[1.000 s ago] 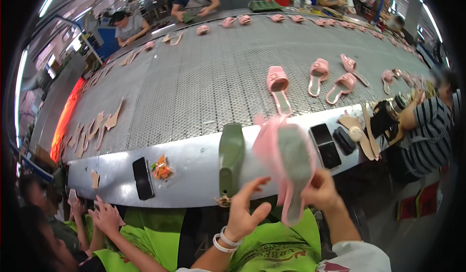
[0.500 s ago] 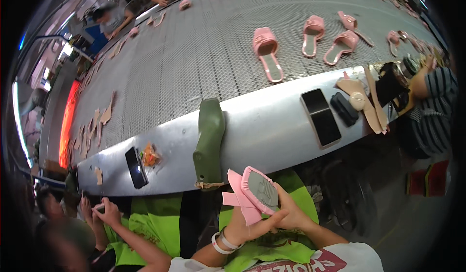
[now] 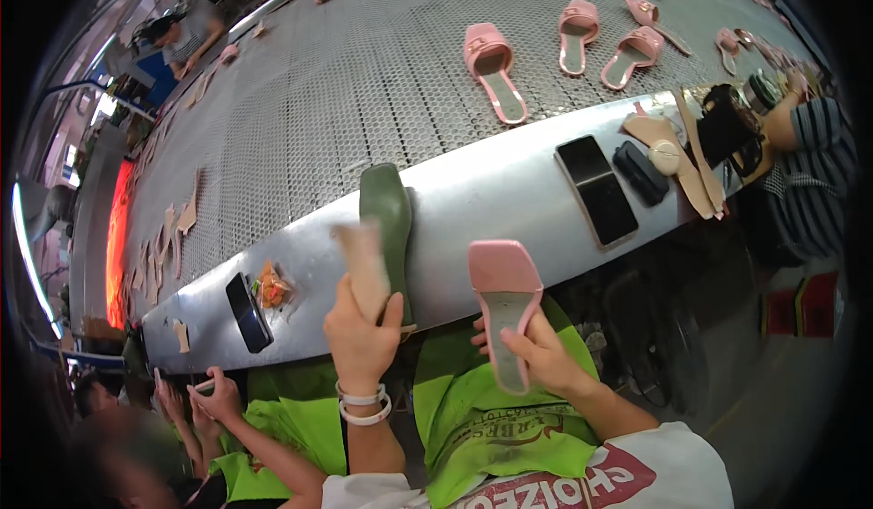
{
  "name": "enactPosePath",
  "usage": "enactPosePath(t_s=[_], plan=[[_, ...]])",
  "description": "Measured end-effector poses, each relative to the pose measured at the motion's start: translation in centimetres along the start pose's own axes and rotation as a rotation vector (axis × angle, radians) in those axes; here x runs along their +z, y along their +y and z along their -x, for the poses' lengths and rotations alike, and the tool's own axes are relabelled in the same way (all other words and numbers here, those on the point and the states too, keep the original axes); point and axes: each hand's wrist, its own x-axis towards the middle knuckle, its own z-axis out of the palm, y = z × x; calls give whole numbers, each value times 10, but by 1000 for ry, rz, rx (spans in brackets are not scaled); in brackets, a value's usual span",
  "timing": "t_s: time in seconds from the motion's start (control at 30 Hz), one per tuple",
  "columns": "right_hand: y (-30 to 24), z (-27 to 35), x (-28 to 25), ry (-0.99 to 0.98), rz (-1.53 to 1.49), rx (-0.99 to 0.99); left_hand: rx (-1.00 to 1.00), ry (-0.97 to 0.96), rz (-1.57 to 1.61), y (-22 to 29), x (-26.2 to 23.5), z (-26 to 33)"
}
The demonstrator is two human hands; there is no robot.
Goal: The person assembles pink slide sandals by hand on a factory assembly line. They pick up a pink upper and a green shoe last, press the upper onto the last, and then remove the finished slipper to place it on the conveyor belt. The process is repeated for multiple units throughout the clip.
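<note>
Held up in my right hand is a pink slide sandal, its square-toed upper pointing away and its grey footbed facing up. My left hand grips a flat beige piece, smeared by motion, that looks like an insole. Just behind that piece lies a dark green shoe last on the metal ledge, partly hidden by the piece and my hand.
On the metal ledge lie two phones, a dark case, beige pieces and a small orange packet. Pink sandals rest on the mesh belt. People sit at both sides.
My left hand has let go of the sandal, moved left and taken hold of the beige piece. My right hand has turned the sandal over, from underside showing to footbed showing.
</note>
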Motion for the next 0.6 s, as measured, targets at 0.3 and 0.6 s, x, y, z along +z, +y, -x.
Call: enactPosePath(t_s=[0.3,0.6], plan=[[3,-22,39,56,-364,-56,-53,22,677,-16,6,92],[26,6,22,19,-175,257,-187,-460,937,-48,24,133]])
